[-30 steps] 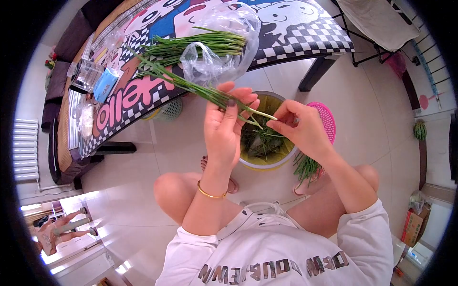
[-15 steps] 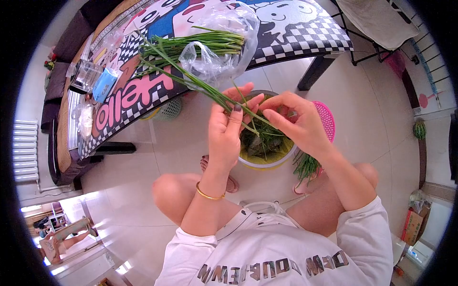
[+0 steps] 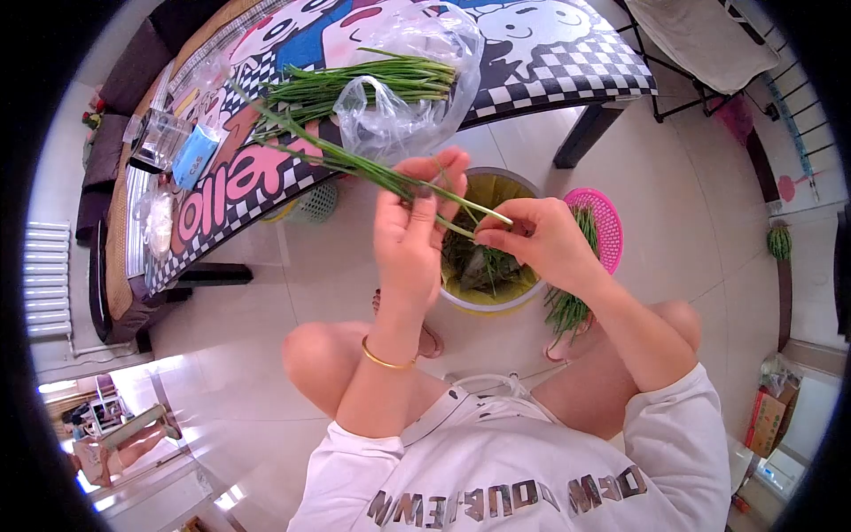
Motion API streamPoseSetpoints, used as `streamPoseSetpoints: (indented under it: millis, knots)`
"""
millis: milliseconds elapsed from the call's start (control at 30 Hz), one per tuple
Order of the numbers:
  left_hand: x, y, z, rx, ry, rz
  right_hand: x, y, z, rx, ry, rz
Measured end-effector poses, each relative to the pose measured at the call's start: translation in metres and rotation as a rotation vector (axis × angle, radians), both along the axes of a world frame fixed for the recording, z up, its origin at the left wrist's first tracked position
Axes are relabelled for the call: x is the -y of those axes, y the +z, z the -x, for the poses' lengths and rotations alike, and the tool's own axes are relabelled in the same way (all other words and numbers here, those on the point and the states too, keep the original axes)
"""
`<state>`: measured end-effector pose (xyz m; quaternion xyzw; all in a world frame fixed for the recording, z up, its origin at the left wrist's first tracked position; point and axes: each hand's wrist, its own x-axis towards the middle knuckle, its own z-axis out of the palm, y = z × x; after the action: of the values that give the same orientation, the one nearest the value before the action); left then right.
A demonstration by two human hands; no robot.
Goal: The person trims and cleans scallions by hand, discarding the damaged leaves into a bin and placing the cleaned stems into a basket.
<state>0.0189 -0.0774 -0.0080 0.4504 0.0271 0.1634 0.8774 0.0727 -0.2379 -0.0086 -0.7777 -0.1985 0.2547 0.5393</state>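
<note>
My left hand [image 3: 413, 213] holds a few long green stalks [image 3: 355, 161] between thumb and fingers, their tips reaching left over the table. The thumb and forefinger of my right hand [image 3: 532, 232] pinch the pale lower end of a stalk. Beneath both hands stands a bin [image 3: 505, 306] lined with yellow and holding dark green scraps. To its right, a pink basket [image 3: 606, 222] has more green stalks [image 3: 567, 306] lying in and beside it. A bunch of green stalks [image 3: 381, 80] rests on the table, partly inside a clear plastic bag [image 3: 456, 53].
The patterned table [image 3: 567, 71] spans the top, with a blue packet [image 3: 197, 155] and a clear container [image 3: 162, 140] at its left. Beneath it is a green basket [image 3: 316, 204]. A folding chair [image 3: 709, 40] stands upper right. My knees flank the bin.
My left hand has shifted slightly left with the stalks. My right hand has moved a little down and left, its fingers now closed on a stalk end, uncovering more of the bin and pink basket.
</note>
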Motion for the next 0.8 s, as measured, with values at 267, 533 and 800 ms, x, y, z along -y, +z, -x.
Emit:
streamPoseSetpoints:
  millis: [267,533,800]
  knots:
    - [-0.015,0.005,0.002,0.060,0.016,0.025,0.011,-0.046,-0.002,0.317,0.071,0.139]
    - [-0.007,0.012,0.006,-0.018,-0.057,0.062,0.007,-0.008,-0.006,0.337,0.021,0.346]
    - [-0.014,0.009,0.012,-0.113,-0.293,0.196,0.005,-0.010,-0.020,0.197,-0.035,-0.305]
